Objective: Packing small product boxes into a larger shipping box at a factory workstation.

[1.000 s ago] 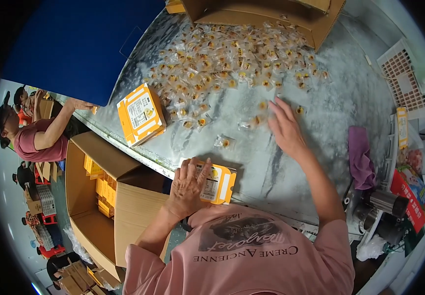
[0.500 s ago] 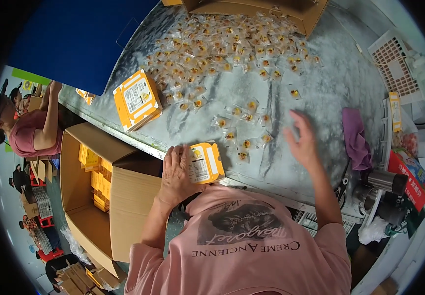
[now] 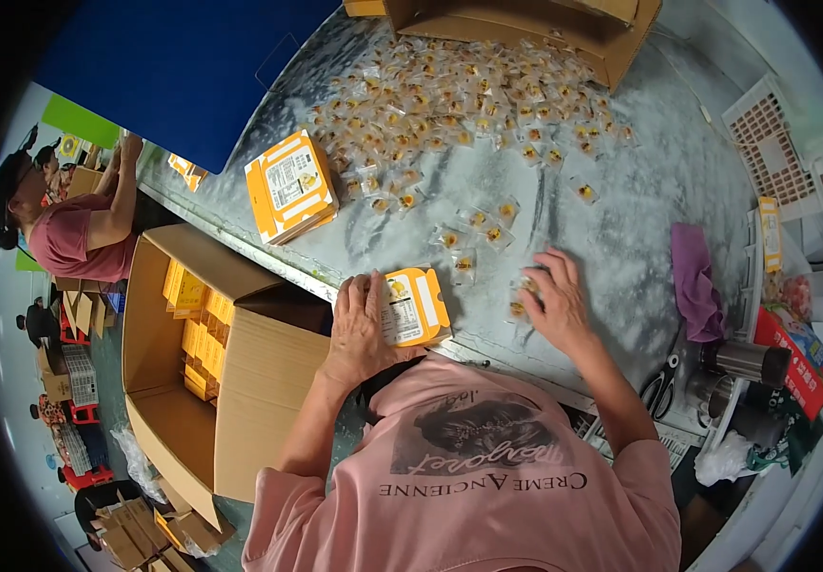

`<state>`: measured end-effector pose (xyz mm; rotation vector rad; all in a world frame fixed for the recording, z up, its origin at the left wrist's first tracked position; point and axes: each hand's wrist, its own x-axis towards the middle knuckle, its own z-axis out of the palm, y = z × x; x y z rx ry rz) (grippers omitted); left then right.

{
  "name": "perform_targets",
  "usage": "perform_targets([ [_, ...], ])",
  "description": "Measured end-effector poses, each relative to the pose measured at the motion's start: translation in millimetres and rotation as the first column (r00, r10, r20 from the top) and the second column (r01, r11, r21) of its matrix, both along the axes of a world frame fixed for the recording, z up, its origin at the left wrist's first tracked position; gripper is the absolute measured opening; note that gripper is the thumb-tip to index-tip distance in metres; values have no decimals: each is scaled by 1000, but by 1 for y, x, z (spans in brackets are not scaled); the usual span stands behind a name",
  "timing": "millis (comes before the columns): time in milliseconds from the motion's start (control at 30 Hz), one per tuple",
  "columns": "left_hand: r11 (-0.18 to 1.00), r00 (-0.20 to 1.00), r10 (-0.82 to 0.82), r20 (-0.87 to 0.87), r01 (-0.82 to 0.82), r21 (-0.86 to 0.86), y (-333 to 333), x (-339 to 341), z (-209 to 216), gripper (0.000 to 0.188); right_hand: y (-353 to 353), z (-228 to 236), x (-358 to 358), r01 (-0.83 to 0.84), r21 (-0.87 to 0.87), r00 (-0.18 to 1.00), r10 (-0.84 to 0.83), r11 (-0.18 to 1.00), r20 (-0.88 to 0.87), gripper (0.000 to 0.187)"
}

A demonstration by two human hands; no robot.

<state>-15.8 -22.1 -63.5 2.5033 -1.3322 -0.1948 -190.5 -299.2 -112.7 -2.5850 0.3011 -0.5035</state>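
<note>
A small yellow-and-white cardboard box (image 3: 415, 310) stands at the near edge of the table. My left hand (image 3: 359, 329) is closed around its left side. To the right of it, my right hand (image 3: 559, 303) curls its fingers over a few small clear packets (image 3: 518, 303) with yellow-brown contents, against the tabletop. Several loose packets (image 3: 478, 221) lie just beyond the box. A broad heap of the same packets (image 3: 468, 95) spreads over the far part of the table.
A stack of flat yellow-and-white boxes (image 3: 292, 186) sits at the table's left. Below left stands an open carton (image 3: 268, 410) holding yellow boxes (image 3: 203, 348). A purple cloth (image 3: 695, 281) and scissors (image 3: 659, 386) lie at right. Another person (image 3: 78, 229) works at far left.
My right hand has come down and inward onto the near packets and curled over them; fewer lie loose there. My left hand still holds the box. The whole view has shifted slightly.
</note>
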Motion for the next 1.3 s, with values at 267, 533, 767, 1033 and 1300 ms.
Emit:
perform_targets([
  [267,999,1000,-9,-18,9,-40,1,0,-1,125,0,12,-12,99,-25,987,-101,995,-125,31],
  [533,999,1000,-2,-21,1,-54,1,0,-3,124,10,19,-1,238,145,955,-204,960,-216,32],
  [767,998,1000,-12,-11,11,-63,0,1,-1,123,12,24,50,64,13,997,-64,998,-48,62],
  [1033,990,990,142,27,-141,-28,2,14,0,124,14,-3,113,-263,-106,945,234,959,-227,65],
  [1300,989,989,-147,-25,146,-26,-28,42,-2,127,16,5,47,-405,-23,896,391,914,-211,67],
])
